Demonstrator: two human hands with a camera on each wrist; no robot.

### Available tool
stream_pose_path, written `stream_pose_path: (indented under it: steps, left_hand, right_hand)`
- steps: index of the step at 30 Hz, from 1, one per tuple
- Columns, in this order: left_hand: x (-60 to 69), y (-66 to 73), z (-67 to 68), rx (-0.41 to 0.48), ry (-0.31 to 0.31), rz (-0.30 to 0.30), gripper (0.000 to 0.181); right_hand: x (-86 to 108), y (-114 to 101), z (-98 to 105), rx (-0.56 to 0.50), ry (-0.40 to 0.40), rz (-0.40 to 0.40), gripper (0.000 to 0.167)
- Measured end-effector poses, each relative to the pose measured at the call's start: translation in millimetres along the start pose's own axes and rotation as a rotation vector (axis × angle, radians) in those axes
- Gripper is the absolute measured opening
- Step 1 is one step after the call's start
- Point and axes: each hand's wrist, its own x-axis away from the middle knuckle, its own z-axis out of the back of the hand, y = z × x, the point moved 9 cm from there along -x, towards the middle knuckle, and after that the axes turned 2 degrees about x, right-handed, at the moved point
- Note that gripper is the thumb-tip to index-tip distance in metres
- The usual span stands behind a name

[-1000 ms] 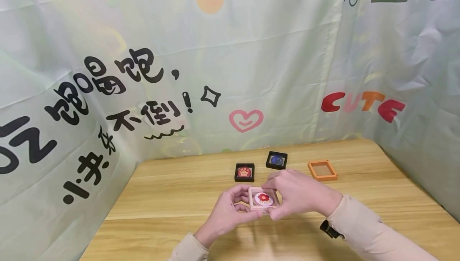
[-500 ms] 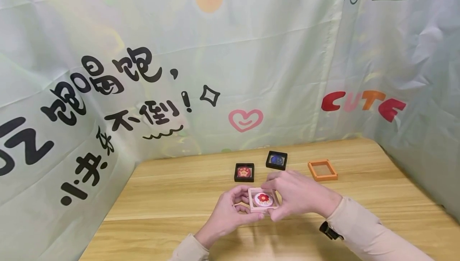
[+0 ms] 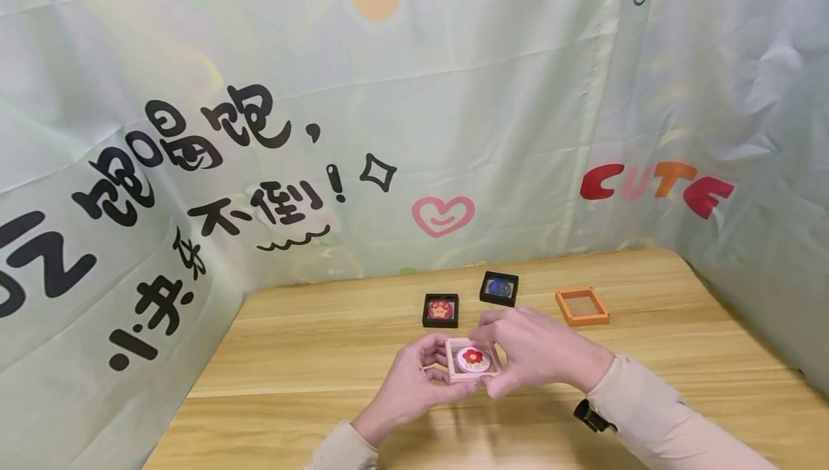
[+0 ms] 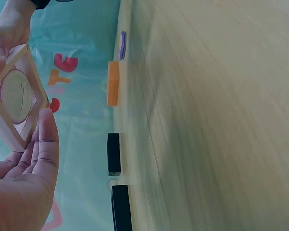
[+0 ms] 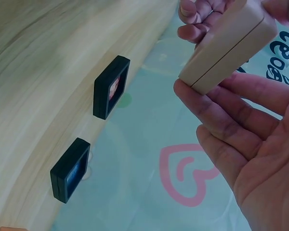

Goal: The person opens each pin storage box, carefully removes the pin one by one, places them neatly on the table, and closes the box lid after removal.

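Observation:
Both hands hold a small pale pink square display case (image 3: 461, 377) above the table. Behind its clear window sits a round white badge (image 3: 474, 359) with a red flower; the left wrist view shows its plain back (image 4: 16, 96). My left hand (image 3: 414, 376) grips the case's left side, thumb along the near edge. My right hand (image 3: 540, 351) grips its right side between thumb and fingers. In the right wrist view a thin seam runs along the edge of the case (image 5: 226, 55).
Beyond the hands lie a black case with a red badge (image 3: 440, 310), a black case with a blue badge (image 3: 499, 288) and an orange frame case (image 3: 583, 317). A purple ring-like thing (image 4: 123, 45) shows past the orange case. Printed cloth (image 3: 505, 132) hangs behind the wooden table (image 3: 291, 369).
The pink case has shifted very slightly left in the hands. Both hands keep their grip, and the cases on the table stay where they were.

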Motion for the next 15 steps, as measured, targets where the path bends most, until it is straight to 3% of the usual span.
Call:
stream_pose_path:
  steps: [15]
  left_hand:
    - [1.4,-0.7,-0.3,0.077,-0.022,0.000,0.052]
  right_hand:
    - [-2.1,-9.3,1.3,0.036,0.017,0.099,0.015]
